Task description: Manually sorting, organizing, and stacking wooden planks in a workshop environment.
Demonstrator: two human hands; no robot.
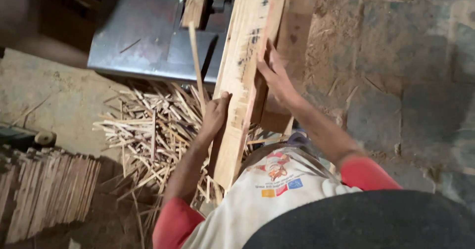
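The biggest thing I see is the steel table (143, 36) at the top of the view, with a block of wood and a dark fitting at its far end. The stone floor (410, 80) runs down the right side, dusty and cracked.

The plank (242, 80) crosses the middle. Its long axis runs from my chest up and away onto the table edge, leaning slightly to the right as it goes. It looks like more than one board stacked together, though I cannot tell how many.

Below the table lies a heap of thin offcut sticks (148, 130), scattered in all directions. At lower left sits a neat stack of slats (44, 189).

My left hand (215, 113) grips the plank's left edge near its lower half, fingers wrapped round the side and thumb on top, closed on the wood. My right hand (274, 75) lies further up, on the right edge, fingers spread nearly flat and pressed against it rather than curled round. So the plank sits between both hands, the left nearer my body, the right nearer the table.

One thin strip (196, 61) stands up just left of the plank.
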